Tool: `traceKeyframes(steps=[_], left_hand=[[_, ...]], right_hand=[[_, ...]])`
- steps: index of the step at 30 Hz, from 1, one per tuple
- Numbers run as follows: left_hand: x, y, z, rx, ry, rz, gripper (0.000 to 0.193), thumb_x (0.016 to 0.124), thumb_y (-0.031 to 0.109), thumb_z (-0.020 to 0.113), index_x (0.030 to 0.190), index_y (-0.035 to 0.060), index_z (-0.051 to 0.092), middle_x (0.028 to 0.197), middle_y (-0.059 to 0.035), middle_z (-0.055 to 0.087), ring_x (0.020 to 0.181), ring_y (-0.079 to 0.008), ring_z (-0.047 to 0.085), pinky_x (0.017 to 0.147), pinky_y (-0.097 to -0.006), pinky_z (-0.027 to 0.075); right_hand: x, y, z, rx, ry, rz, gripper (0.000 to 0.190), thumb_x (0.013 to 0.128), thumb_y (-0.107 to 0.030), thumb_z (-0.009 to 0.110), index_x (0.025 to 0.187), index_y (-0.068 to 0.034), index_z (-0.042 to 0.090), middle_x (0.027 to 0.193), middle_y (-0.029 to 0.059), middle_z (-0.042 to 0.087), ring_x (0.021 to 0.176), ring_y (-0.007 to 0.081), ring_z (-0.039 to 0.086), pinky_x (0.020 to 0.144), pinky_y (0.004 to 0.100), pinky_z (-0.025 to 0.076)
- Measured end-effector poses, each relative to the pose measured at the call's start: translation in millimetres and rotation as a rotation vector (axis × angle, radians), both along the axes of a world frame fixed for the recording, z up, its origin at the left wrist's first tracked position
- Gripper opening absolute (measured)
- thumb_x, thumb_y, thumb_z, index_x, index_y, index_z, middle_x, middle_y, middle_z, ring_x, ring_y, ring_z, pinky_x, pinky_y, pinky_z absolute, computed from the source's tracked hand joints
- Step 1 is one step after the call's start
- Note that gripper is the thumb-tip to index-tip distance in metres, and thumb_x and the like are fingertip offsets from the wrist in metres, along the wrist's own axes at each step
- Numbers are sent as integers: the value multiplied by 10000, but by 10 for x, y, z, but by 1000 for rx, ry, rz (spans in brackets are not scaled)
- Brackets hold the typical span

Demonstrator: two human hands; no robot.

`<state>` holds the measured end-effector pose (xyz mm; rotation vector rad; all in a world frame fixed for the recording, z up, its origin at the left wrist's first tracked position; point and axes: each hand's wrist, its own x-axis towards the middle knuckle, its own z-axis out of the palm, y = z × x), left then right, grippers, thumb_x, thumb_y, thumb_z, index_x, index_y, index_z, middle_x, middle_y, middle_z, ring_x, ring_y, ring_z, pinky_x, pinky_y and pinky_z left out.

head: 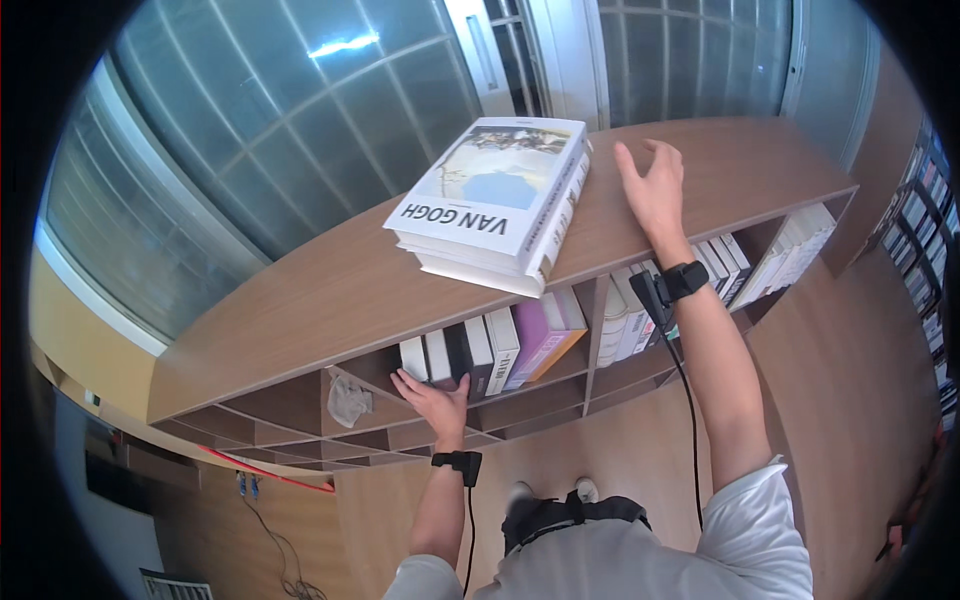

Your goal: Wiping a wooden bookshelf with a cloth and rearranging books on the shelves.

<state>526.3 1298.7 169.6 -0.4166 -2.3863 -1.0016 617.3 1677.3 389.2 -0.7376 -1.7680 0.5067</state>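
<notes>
My left hand (435, 405) touches the spines of books at the left end of a row in an upper compartment, its thumb and fingers spread around them. White books (480, 349) and a purple book (534, 337) lean beside it on the right. Above the shelf top, my right hand (652, 180) is held with fingers apart and nothing in it. To its left, a stack of thick white books lies on the wooden shelf top (300, 300); the uppermost is a Van Gogh book (487, 180). What lies behind my left fingers is partly hidden.
More books (630, 315) fill compartments on the right. A grey cloth (348, 401) sits in a compartment left of my left hand. Glass windows (315, 97) stand behind the shelf. Black cables (690, 427) hang from both wrist straps. Another bookcase (919, 240) is at far right.
</notes>
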Motion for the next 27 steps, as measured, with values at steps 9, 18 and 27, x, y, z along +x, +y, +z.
traceKeyframes(steps=[9, 18, 27], left_hand=[[9, 56, -49, -49, 66, 93, 1060, 649, 111, 836, 1458, -19, 163, 1311, -295, 303, 1195, -469, 373, 1039, -502, 322], [1342, -807, 606, 26, 133, -42, 1155, 606, 99, 836, 1478, -8, 87, 1442, -259, 192, 1342, -399, 258, 1122, -511, 209], [1638, -1225, 2010, 159, 570, 195, 1201, 713, 540, 756, 1517, 43, 14, 1550, -191, 46, 1395, -340, 223, 1122, -505, 253]], right_hand=[[11, -34, 9, -41, 2, 38, 632, 849, -448, 648, 1185, 74, 528, 1260, 247, 483, 1201, 397, 449, 1020, 438, 378], [-19, 9, -18, -31, 37, 39, 658, 853, -452, 644, 1198, 90, 502, 1275, 265, 458, 1206, 405, 447, 1025, 443, 372], [-31, 48, -53, -125, 9, 103, 713, 864, -496, 617, 1226, 103, 478, 1298, 273, 435, 1218, 417, 439, 1022, 446, 378]])
